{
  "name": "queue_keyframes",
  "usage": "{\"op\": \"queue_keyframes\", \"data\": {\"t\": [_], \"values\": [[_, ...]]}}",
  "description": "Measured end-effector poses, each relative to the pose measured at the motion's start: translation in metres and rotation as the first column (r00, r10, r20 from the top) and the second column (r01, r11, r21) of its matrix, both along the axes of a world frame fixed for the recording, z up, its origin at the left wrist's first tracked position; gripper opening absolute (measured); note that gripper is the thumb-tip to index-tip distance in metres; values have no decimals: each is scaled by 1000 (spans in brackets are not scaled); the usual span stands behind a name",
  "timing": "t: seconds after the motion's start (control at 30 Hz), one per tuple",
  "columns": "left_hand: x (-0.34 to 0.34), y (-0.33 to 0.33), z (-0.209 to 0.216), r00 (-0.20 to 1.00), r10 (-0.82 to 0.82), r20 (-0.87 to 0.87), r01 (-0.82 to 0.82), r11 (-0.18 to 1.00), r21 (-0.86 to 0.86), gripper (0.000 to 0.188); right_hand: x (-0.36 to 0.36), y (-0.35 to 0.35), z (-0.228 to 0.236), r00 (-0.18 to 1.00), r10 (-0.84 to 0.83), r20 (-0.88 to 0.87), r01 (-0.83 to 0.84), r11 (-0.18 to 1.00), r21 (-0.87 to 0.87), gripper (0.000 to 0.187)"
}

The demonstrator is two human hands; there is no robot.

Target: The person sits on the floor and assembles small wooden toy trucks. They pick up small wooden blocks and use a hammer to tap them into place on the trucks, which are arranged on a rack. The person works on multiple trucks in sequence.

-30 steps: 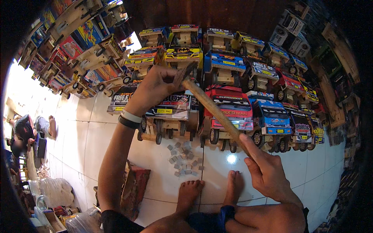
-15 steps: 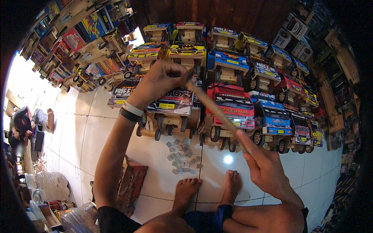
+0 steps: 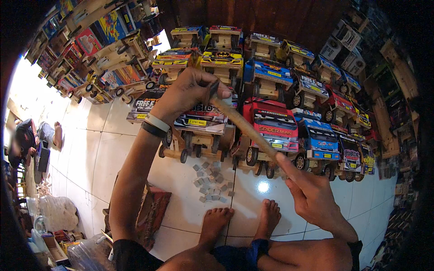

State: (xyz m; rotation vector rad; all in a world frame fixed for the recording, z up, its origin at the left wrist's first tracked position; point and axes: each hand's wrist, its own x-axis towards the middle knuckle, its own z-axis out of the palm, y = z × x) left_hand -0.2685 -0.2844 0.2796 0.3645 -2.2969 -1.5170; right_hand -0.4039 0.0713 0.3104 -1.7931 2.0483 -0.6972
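My right hand (image 3: pixel 314 198) grips the wooden handle of a hammer (image 3: pixel 246 128), which slants up and left across the view. Its dark head lies right at the fingers of my left hand (image 3: pixel 190 92). Those fingers are bent and closed over a toy truck (image 3: pixel 196 122) with a dark printed front and a yellow plate. Whatever they pinch is hidden behind the hammer head. Beside that truck stands a red toy truck (image 3: pixel 273 124), partly crossed by the handle.
Rows of wooden toy trucks (image 3: pixel 271 72) fill the space ahead, with more stacked at the left (image 3: pixel 108 45). Small grey square pieces (image 3: pixel 210 183) lie on the white tiled floor (image 3: pixel 181 217) before my feet. A worn reddish box (image 3: pixel 156 217) stands by my left arm. Another person (image 3: pixel 27 140) sits far left.
The hammer head has come slightly left and down, closer over my left fingers. My left hand has shifted a little, and its fingertips show more. The view has moved slightly.
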Motion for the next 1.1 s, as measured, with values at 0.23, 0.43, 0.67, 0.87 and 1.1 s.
{"op": "queue_keyframes", "data": {"t": [0.23, 0.43, 0.67, 0.87, 1.1], "values": [[0, 6, 5, 998, -3, 67, 0, 999, 39, 19, 0, -7, 14, 998, 3, -59, 5, 990, 141, 74], [9, 21, 30, 986, 103, 131, -71, 971, -230, 18, 1, -3, 11, 1000, -6, 22, 9, 993, -117, 67], [83, 98, 7, 835, 407, -371, -526, 788, -319, 15, -1, 23, -8, 954, -238, 181, 272, 942, -196, 61], [142, 180, -160, 800, 599, -40, -592, 774, -225, 22, 9, 29, -13, 837, -368, 404, 450, 883, -130, 60], [167, 184, -286, 763, 605, 225, -545, 791, -278, 46, 19, 21, -32, 840, -250, 482, 415, 868, -273, 67]]}}
